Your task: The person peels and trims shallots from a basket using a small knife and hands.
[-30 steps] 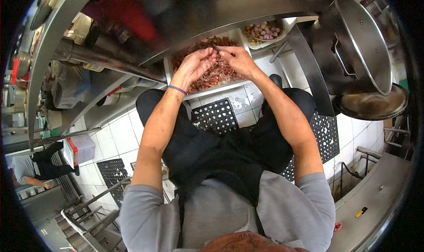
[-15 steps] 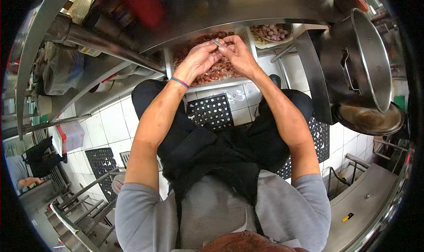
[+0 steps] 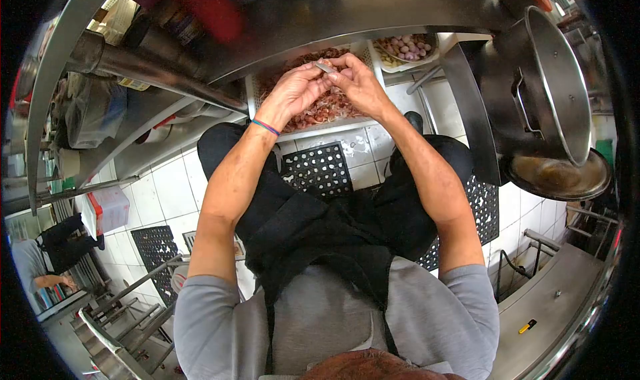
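My left hand (image 3: 293, 92) and my right hand (image 3: 360, 85) meet over a white plastic crate (image 3: 320, 128). The crate holds a heap of reddish-brown shallots and loose skins (image 3: 327, 111). A short knife (image 3: 324, 67) shows its blade between my fingers, its handle hidden in my closed right hand. My left fingers are pinched close to the blade; whatever they hold is too small and covered to name. A container with peeled pinkish shallots (image 3: 412, 46) stands just right of the crate.
A steel counter (image 3: 347, 13) overhangs the crate's far side. At right are a large steel pot (image 3: 507, 93) and a browned round pan (image 3: 557, 177). Black perforated mats (image 3: 317, 169) lie on white tiles. Another person's arm (image 3: 57, 281) shows at far left.
Both hands stay together over the crate, with small shifts of the fingers. The blade has moved slightly down and left. The view has tilted a little.
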Demonstrator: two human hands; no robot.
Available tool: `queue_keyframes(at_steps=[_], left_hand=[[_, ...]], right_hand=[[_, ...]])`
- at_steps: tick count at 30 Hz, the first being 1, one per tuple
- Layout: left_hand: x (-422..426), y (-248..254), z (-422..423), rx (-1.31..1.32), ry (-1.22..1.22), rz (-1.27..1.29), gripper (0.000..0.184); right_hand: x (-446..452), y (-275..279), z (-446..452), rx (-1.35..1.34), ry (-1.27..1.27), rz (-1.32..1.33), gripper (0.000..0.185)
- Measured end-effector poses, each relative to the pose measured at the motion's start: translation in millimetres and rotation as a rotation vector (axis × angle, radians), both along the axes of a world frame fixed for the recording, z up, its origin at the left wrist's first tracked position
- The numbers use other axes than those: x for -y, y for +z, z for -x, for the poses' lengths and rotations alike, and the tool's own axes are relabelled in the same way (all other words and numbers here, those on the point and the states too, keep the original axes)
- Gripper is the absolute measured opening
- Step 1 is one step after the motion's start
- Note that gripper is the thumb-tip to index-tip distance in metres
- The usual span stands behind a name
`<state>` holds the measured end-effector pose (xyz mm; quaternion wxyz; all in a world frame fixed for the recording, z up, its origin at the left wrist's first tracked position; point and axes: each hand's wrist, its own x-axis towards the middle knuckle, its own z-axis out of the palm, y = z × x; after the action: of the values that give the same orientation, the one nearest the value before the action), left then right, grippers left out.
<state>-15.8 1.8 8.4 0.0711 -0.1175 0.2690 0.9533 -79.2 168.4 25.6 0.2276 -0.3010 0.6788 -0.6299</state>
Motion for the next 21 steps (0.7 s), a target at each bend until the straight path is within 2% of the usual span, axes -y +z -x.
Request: queue_keyframes(at_steps=[3, 8, 10, 13, 17, 21], left_hand=[[-2, 0, 2, 0.027, 0.005, -0.021, 0.017], [-13, 8, 0, -0.030, 0.039, 0.120, 0.020], [-21, 9, 2, -0.027, 0.079, 0.218, 0.019], [-23, -3, 7, -0.033, 0.126, 0.226, 0.015], [-17, 16, 6, -0.083, 0.073, 0.233, 0.018], [-11, 14, 4, -0.082, 0.073, 0.257, 0.020]], right_hand=[[-2, 2, -1, 0.005, -0.010, 0.015, 0.023], [-5, 15, -2, 0.012, -0.020, -0.136, 0.025], [-3, 7, 2, 0.042, -0.038, -0.126, 0.024], [-3, 12, 1, 0.054, -0.052, -0.127, 0.023], [-2, 12, 5, 0.110, -0.002, 0.034, 0.024], [-2, 1, 5, 0.069, -0.026, 0.021, 0.026]])
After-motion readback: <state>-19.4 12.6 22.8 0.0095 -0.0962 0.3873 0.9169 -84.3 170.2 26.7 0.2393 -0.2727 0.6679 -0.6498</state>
